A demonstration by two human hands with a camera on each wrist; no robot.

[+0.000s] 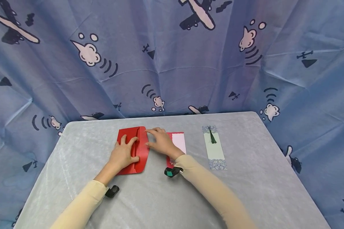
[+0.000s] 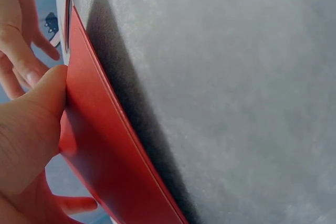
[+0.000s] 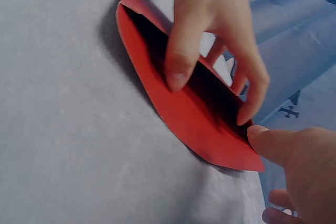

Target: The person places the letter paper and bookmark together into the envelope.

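A red envelope point(image 1: 127, 168) lies at the left of the table with its flap point(image 1: 143, 152) folded out to the right. My left hand point(image 1: 123, 154) holds it at the mouth, thumb and a finger hooked into the opening, other fingers over the body. The right wrist view shows the dark opening gaping around the left thumb point(image 3: 181, 61). My right hand point(image 1: 161, 143) reaches in from the right, thumb and forefinger apart, touching the flap near its far end. Under the right wrist, partly covered, is a red-and-pink card point(image 1: 178, 140).
A pale green bookmark-like card point(image 1: 214, 149) with blue patterned ends and a dark green tassel point(image 1: 212, 136) lies further right on the grey table point(image 1: 263, 178). A blue curtain point(image 1: 172, 60) printed with planes hangs behind the table's back edge.
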